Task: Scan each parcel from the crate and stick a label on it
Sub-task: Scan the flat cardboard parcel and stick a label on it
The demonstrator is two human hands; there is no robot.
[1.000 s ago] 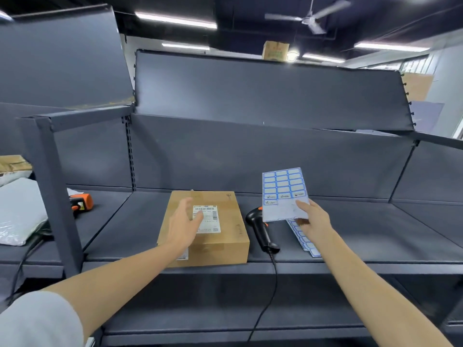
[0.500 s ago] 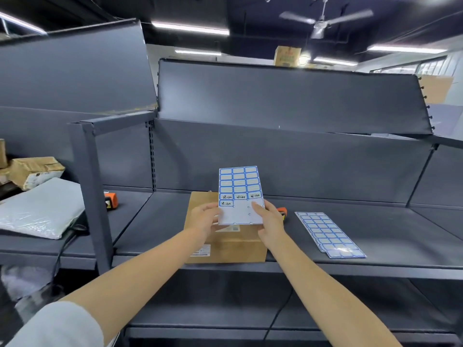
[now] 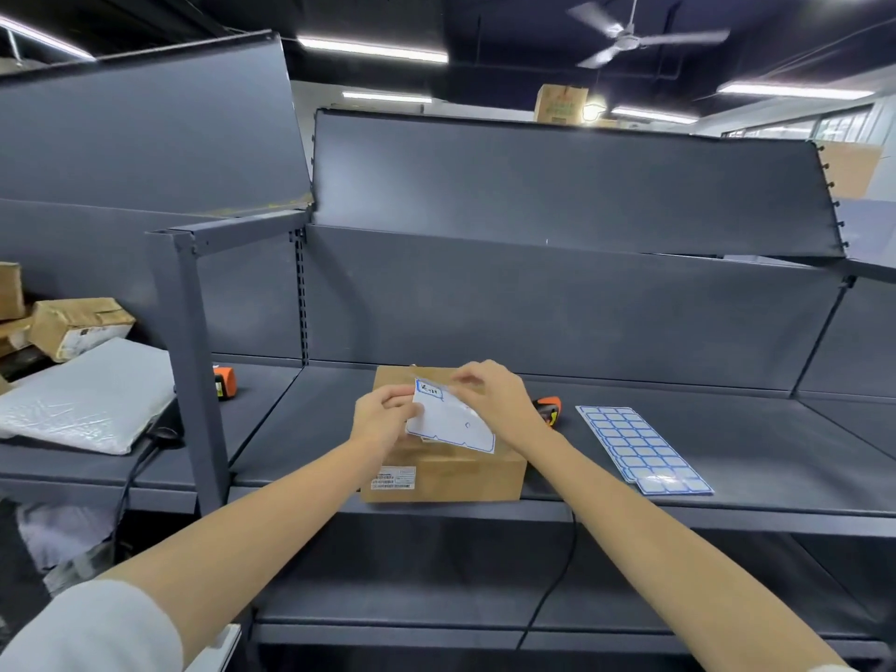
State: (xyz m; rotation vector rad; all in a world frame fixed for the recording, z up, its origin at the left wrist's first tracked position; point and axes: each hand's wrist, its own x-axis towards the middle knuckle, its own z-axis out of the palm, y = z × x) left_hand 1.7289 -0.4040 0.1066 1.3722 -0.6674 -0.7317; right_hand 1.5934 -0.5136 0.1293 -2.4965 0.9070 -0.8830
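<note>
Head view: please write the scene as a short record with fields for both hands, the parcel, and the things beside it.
left hand: holds the label sheet by its left edge
right hand: pinches at the sheet's top, near a written label
parcel: cardboard box on the shelf, under the hands
scanner: right of the box, mostly hidden
spare label sheets: flat on the shelf, further right

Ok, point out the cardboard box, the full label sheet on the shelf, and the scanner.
cardboard box (image 3: pixel 451 480), head view, front face.
full label sheet (image 3: pixel 640 448), head view, middle of the sheet.
scanner (image 3: pixel 548 408), head view, orange head.
</note>
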